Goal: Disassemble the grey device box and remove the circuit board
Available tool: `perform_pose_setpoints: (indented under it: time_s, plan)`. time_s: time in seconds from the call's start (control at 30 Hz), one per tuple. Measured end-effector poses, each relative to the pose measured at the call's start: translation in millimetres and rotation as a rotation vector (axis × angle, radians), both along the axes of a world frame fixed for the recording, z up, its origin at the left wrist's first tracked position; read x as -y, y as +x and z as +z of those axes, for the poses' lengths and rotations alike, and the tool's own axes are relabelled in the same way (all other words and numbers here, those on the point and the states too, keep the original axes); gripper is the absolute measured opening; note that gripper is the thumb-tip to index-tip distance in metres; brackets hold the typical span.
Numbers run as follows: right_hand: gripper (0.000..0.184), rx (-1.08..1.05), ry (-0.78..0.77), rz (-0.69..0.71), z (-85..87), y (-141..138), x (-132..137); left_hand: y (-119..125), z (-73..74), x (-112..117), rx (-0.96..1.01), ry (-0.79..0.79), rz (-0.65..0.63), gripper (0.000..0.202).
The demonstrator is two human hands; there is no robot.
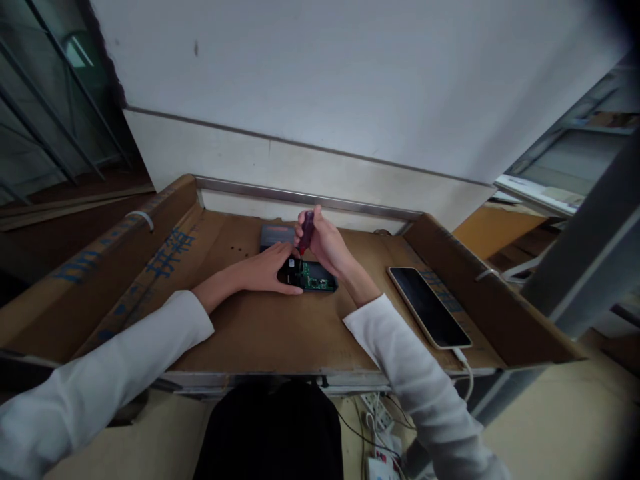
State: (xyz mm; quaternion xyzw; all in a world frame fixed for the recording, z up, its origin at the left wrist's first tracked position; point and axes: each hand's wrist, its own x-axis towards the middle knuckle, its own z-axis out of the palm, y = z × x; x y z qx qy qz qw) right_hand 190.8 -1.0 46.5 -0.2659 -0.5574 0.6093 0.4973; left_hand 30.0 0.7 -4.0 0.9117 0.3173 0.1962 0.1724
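Far left: left cardboard wall [107,267] with blue printed characters, folded up along the side of the cardboard-lined table [250,333]. White left sleeve [120,367] reaches in over it. Left hand [265,268] lies low on the table, fingers closed about the left end of an open black device [289,273], thumb along the near edge. Flat grey box [277,233] sits just behind this hand, partly covered by it. Device lies flat near the middle of the table, between the two hands, green circuit board [319,283] exposed face up toward its right end. Purple-red screwdriver [307,230] stands steeply over the device, tip pointing down at the interior; too small to tell whether it touches. Right hand [329,243] grips the screwdriver handle, fingers wrapped around it, thumb up near the top. White power strip [377,411] and wires below the table edge. Further right, phone [429,307], dark screen up, lies slanted, well apart from the device, white cable [469,375] plugged into its near end. Right cardboard wall [480,287] closes that side.
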Motion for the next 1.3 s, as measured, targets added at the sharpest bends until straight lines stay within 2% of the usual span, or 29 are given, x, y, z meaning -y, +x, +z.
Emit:
perform_pose_setpoints:
  time_s: [0.17,0.3,0.4,0.53,0.63,0.73,0.83,1.0,1.2,1.3]
  plan:
    - [0.045,-0.066,-0.072,-0.045,0.0,-3.8,-2.1,0.2,0.7,-0.1,-0.020,-0.007,0.011,0.071]
    - [0.039,-0.072,0.003,-0.072,-5.0,-5.0,-2.5,0.1,0.1,-0.1,-0.021,0.007,0.021,0.070]
    - [0.038,-0.056,0.049,-0.050,-7.0,-2.7,-2.4,-0.4,-0.4,-0.1,0.010,-0.018,0.017,0.070]
    - [0.032,-0.049,0.037,-0.006,-4.2,-0.3,-1.5,-1.6,-1.8,-0.8,0.017,-0.008,-0.001,0.070]
    - [0.038,-0.051,-0.004,0.018,-1.2,-1.4,-0.3,-1.7,-1.6,-0.8,-0.012,-0.006,-0.003,0.071]
    - [0.039,-0.071,-0.042,-0.028,-0.5,-4.2,0.6,-0.8,-0.3,0.0,-0.033,-0.012,0.015,0.072]
    - [0.036,-0.067,-0.008,-0.070,-2.0,-6.2,1.4,-0.1,0.0,0.1,-0.041,-0.004,0.022,0.074]
    - [0.034,-0.061,0.005,-0.002,-3.3,-5.8,2.2,-0.2,-1.1,-0.6,-0.030,-0.011,0.024,0.076]
    - [0.039,-0.089,-0.020,-0.122,1.9,-3.9,1.3,-2.3,-0.5,0.0,0.011,0.005,-0.023,0.068]
    - [0.040,-0.106,-0.015,-0.127,2.2,-4.0,1.2,-2.8,-0.8,-0.1,0.022,0.005,-0.032,0.068]
